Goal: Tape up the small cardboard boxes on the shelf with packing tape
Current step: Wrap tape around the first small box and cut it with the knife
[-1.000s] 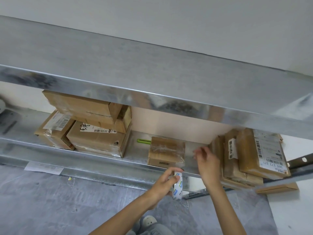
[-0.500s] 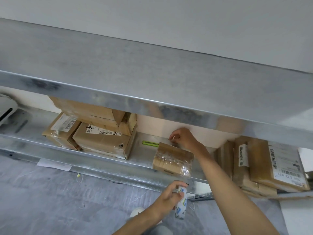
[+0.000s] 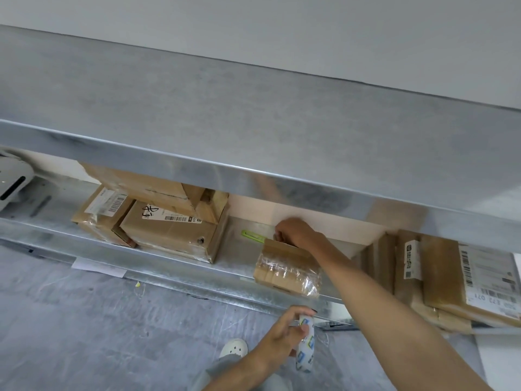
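— Where is the small box (image 3: 286, 270) sitting?
— It's resting near the lower shelf's (image 3: 239, 255) front edge, brown, wearing wrinkled clear tape, with the right hand (image 3: 293, 232) gripping its far edge.
— And the tape roll (image 3: 306, 351)?
— It's hanging below the shelf, with the left hand (image 3: 282, 337) gripping it.

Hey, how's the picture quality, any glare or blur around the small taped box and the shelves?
Head view: the clear wrap on the small box glints with glare; head view: the front lip of the upper shelf carries smeared reflections; head view: the right hand lies in that shelf's shade, slightly soft.
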A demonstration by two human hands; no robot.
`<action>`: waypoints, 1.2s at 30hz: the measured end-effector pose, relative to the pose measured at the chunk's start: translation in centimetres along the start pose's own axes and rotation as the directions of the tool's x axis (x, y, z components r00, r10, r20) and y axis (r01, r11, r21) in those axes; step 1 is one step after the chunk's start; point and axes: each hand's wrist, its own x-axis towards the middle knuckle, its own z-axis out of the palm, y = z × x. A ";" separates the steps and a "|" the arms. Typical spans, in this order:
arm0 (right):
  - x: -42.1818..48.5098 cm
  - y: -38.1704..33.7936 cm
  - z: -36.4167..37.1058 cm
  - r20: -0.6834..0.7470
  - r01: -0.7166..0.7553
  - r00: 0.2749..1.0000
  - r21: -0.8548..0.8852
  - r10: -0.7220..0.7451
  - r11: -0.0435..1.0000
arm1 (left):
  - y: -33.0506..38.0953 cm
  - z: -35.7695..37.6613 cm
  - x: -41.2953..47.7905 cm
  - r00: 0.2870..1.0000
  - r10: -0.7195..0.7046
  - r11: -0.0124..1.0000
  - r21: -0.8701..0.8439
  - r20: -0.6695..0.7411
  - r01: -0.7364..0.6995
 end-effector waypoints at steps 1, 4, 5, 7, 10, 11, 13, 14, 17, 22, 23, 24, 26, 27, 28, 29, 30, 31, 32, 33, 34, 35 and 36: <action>-0.4 0.2 -0.2 -0.007 -0.007 1.000 -0.029 0.007 1.000 | 0.0 0.0 0.1 1.000 -0.003 1.000 -0.004 0.001 0.003; -1.5 1.7 -0.8 -0.072 -0.003 0.997 -0.104 -0.005 0.995 | 0.1 -0.1 0.0 1.000 -0.001 1.000 -0.010 0.004 0.001; -2.1 2.2 -1.2 -0.102 -0.010 0.995 -0.114 -0.002 0.993 | 0.1 -0.1 0.0 1.000 0.003 1.000 -0.019 0.007 -0.003; -3.8 2.8 -1.9 -0.180 -0.029 0.984 -0.088 0.013 0.996 | 0.1 -0.2 0.2 1.000 -0.004 1.000 -0.024 0.011 0.004; -7.6 1.9 -2.8 -0.394 -0.071 0.919 -0.121 0.018 0.990 | 0.3 0.0 0.6 1.000 0.005 1.000 0.009 -0.017 -0.005; -9.0 1.3 -2.9 -0.461 -0.097 0.887 -0.143 0.020 0.985 | 0.5 0.0 0.8 1.000 0.007 1.000 0.005 -0.023 -0.007; -11.6 0.5 -2.6 -0.551 -0.119 0.833 -0.090 0.051 0.989 | 0.8 -0.1 1.2 0.999 0.025 1.000 0.002 -0.036 -0.025; -12.4 0.3 -2.0 -0.565 -0.102 0.819 0.021 0.096 0.995 | 1.0 -0.3 1.4 0.998 0.036 0.999 0.015 -0.043 -0.035; -13.4 0.2 0.9 -0.539 0.155 0.805 0.596 0.249 0.788 | 1.5 -1.2 2.5 0.994 0.082 0.996 0.042 -0.067 -0.079; -12.4 0.6 3.0 -0.528 0.444 0.790 0.843 0.312 0.304 | 2.3 -2.6 3.8 0.994 0.064 0.998 0.033 -0.087 -0.061; -12.3 0.6 2.8 -0.507 0.434 0.789 0.860 0.348 0.268 | 2.4 -2.7 3.8 0.995 0.054 0.998 0.029 -0.082 -0.052; -12.2 0.6 2.7 -0.490 0.433 0.792 0.871 0.364 0.231 | 2.3 -2.8 3.6 0.996 0.048 0.999 0.027 -0.081 -0.046; -12.8 0.7 2.8 -0.490 0.434 0.805 0.871 0.334 0.232 | 2.1 -2.8 3.3 0.996 0.037 0.999 0.008 -0.078 -0.036; -13.4 0.7 2.9 -0.496 0.428 0.815 0.864 0.299 0.266 | 1.9 -2.8 3.1 0.997 0.024 0.999 -0.019 -0.074 -0.025; -14.0 0.8 3.2 -0.502 0.428 0.824 0.855 0.262 0.292 | 1.7 -2.7 3.0 0.998 0.006 0.998 -0.055 -0.068 -0.010; -14.6 0.8 3.5 -0.504 0.421 0.826 0.850 0.252 0.317 | 1.6 -2.6 2.8 0.998 -0.008 0.997 -0.082 -0.066 0.002; -15.1 1.0 3.8 -0.512 0.422 0.819 0.843 0.259 0.332 | 1.5 -2.5 2.7 0.997 -0.017 0.996 -0.094 -0.070 0.010; -15.7 1.2 4.1 -0.516 0.418 0.809 0.842 0.282 0.341 | 1.3 -2.5 2.7 0.996 -0.021 0.995 -0.094 -0.081 0.013; -16.1 1.3 4.5 -0.507 0.414 0.806 0.852 0.305 0.321 | 1.2 -2.4 2.6 0.995 -0.020 0.996 -0.092 -0.096 0.011; -16.4 1.3 4.7 -0.480 0.399 0.810 0.872 0.337 0.284 | 1.1 -2.3 2.7 0.993 -0.017 0.996 -0.085 -0.114 0.007; -16.7 1.4 4.8 -0.445 0.387 0.820 0.894 0.359 0.224 | 1.0 -2.3 2.8 0.992 -0.012 0.997 -0.071 -0.129 0.003; -16.9 1.5 4.9 -0.414 0.371 0.830 0.910 0.373 0.185 | 0.9 -2.2 3.0 0.990 -0.003 0.999 -0.052 -0.140 -0.004; -17.2 1.5 5.0 -0.399 0.364 0.837 0.917 0.373 0.165 | 0.9 -2.2 3.1 0.989 0.008 0.999 -0.030 -0.149 -0.012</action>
